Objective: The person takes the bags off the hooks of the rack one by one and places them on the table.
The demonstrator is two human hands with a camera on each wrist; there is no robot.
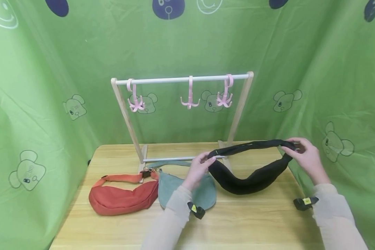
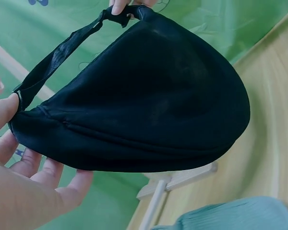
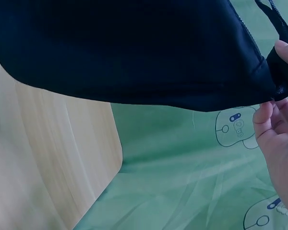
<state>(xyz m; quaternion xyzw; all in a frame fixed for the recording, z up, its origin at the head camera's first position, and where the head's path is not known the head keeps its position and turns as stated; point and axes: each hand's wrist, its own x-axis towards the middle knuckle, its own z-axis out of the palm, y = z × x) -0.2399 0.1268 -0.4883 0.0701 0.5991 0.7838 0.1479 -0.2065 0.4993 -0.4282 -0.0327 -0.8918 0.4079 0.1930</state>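
Note:
A black shoulder bag point(image 1: 247, 178) is held up above the right side of the table, its strap point(image 1: 253, 146) stretched across the top. My left hand point(image 1: 200, 170) pinches the bag's left end where strap and body meet, thumb on the near side. At the opposite end, my right hand point(image 1: 306, 158) grips the strap joint between thumb and fingers. In the left wrist view the bag body point(image 2: 149, 91) hangs rounded between both hands. Below my left forearm lies a teal bag point(image 1: 172, 187), partly covered by it. A red bag point(image 1: 125, 199) with an orange strap lies left of that.
Behind the bags stands a rack with a white top bar point(image 1: 162, 80) and wooden legs. Pink hooks hang from the bar: a left one point(image 1: 135, 100), a middle one point(image 1: 190, 97) and a right one point(image 1: 225, 95). A green printed curtain point(image 1: 162, 45) surrounds the wooden table point(image 1: 237, 225).

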